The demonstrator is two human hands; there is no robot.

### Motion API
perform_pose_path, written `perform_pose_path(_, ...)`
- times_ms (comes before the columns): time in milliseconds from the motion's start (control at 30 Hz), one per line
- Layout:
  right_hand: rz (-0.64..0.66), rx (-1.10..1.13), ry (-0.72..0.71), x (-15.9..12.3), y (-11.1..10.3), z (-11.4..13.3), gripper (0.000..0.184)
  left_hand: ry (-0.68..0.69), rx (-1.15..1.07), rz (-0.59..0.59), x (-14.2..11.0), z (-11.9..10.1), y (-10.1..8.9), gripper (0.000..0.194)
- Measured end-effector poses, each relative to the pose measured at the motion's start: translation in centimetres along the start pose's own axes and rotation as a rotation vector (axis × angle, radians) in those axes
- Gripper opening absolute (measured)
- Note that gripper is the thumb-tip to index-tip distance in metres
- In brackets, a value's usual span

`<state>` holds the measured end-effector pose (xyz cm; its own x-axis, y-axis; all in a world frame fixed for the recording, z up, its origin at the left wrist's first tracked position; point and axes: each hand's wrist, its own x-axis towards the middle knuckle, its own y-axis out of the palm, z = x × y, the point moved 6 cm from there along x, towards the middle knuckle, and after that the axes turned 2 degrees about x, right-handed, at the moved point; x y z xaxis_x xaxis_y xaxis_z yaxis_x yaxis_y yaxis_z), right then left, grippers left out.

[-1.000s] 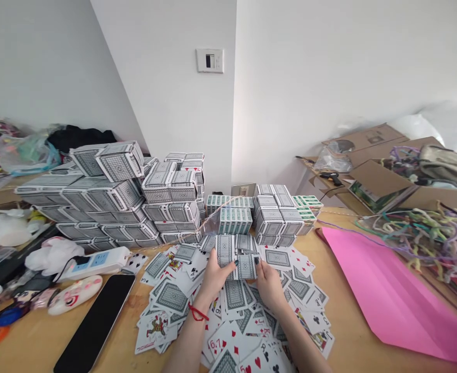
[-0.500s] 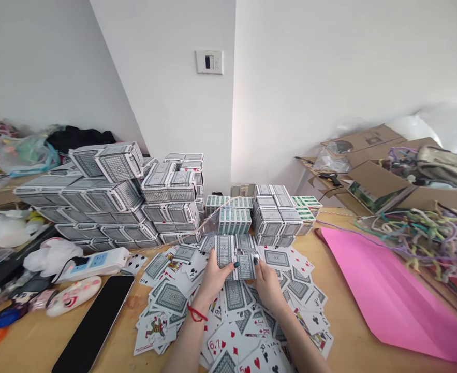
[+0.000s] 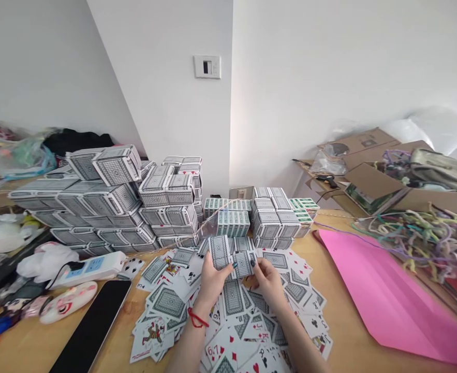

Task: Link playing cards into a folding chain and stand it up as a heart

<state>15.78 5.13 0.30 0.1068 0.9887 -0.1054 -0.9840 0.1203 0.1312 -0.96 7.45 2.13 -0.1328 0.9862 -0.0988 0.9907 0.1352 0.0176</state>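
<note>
In the head view, my left hand (image 3: 211,284), with a red string bracelet at its wrist, is closed on an upright playing card (image 3: 219,250) with a grey patterned back. My right hand (image 3: 269,281) pinches a second playing card (image 3: 242,264), lying crosswise, by its right end. The two cards meet between my thumbs; whether they are folded into each other I cannot tell. Beneath both hands spreads a loose heap of playing cards (image 3: 168,302), some face up, some face down. Just beyond it stand blocks folded from cards (image 3: 278,216).
Card blocks (image 3: 96,199) are stacked high at the back left. Green-and-white card boxes (image 3: 233,224) stand at the back middle. A black phone (image 3: 92,326) and a white power strip (image 3: 90,268) lie left. Pink paper (image 3: 391,295) and tangled pipe cleaners (image 3: 426,241) are on the right.
The card in my left hand has tilted to the left, and the one in my right hand has turned slightly. My right fingers have shifted their grip. The view has moved a little.
</note>
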Motion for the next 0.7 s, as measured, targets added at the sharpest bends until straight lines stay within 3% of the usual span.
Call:
perform_pose_path(167,0.093,0.209,0.058,0.6,-0.1,-0.3,0.033,0.016,-0.099,0.131,-0.4,-0.8,0.8,0.06)
perform_pose_path(267,0.03,0.175,0.03,0.5,-0.6,-0.2,0.03,0.049,-0.048,0.132,-0.5,-1.1,0.9,0.055)
perform_pose_path(400,-0.341,-0.231,-0.3,-0.9,-1.7,1.7,0.032,0.142,0.134,-0.042,-0.7,-1.6,0.2,0.054)
perform_pose_path(500,-0.418,-0.465,-0.506,-2.2,-0.4,2.5,0.034,0.207,0.207,-0.097,-1.1,-1.7,0.3,0.057)
perform_pose_path(600,-0.379,-0.458,-0.399,-2.2,0.5,1.3,0.043,0.276,0.255,-0.072,-1.6,-1.6,0.7,0.056)
perform_pose_path(700,-0.329,-0.27,-0.241,-1.7,0.4,0.2,0.046,0.286,0.26,-0.064,-1.8,-1.2,0.8,0.056)
